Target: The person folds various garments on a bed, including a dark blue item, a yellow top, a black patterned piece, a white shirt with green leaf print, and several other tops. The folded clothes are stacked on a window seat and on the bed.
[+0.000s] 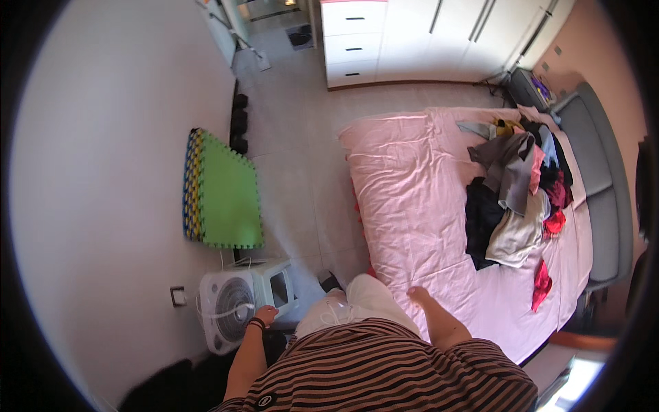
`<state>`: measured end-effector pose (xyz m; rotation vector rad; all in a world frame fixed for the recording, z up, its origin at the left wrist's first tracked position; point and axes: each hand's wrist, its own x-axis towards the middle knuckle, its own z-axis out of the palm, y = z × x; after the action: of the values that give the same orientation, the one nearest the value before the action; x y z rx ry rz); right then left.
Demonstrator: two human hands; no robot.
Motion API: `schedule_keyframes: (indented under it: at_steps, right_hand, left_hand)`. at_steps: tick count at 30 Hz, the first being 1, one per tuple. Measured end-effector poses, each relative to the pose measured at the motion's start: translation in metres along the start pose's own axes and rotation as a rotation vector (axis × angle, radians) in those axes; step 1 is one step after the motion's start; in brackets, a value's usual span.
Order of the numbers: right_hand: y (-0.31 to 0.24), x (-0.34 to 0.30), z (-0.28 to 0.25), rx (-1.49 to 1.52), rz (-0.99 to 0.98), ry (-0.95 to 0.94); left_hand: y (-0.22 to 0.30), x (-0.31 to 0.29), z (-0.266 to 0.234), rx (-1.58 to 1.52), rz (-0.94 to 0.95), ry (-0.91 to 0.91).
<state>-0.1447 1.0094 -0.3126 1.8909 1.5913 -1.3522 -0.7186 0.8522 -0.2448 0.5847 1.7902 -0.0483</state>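
Note:
My left hand (266,315), with dark bands at the wrist, hangs beside a white box fan (230,312) and a pale stool-like frame (280,288). Whether it touches either one cannot be told. Over the near edge of the bed (412,185) hangs my right hand (417,295), above the pink sheet. Both hands are small and partly turned away, so how their fingers lie is unclear. No object shows in either hand. A heap of clothes (511,165) in grey, black, cream and red lies toward the headboard. One red garment (541,285) lies apart from it.
Green foam mats (223,192) lean in a stack against the left wall. White drawers (353,48) and wardrobe doors line the far side. A grey headboard (600,185) closes the bed's right end. A mop (263,60) stands near the doorway. Tiled floor (295,172) runs between mats and bed.

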Motion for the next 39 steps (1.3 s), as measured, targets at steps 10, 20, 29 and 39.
schedule_keyframes:
  at_steps: [10,20,29,39]
  right_hand:
    - [-0.089,0.089,-0.093,0.772,0.451,0.234]
    - [-0.235,0.195,-0.225,0.951,0.334,0.059]
    - [-0.284,0.217,-0.25,1.028,0.597,0.201]
    - [-0.38,0.215,-0.165,1.071,0.781,0.546]
  left_hand:
    - [0.212,0.069,-0.125,0.126,0.084,-0.021]
    - [0.376,0.132,-0.24,0.229,0.17,-0.032]
    - [0.479,0.242,-0.313,0.496,0.145,-0.237]
    - [0.69,0.36,-0.449,1.229,0.482,-0.292]
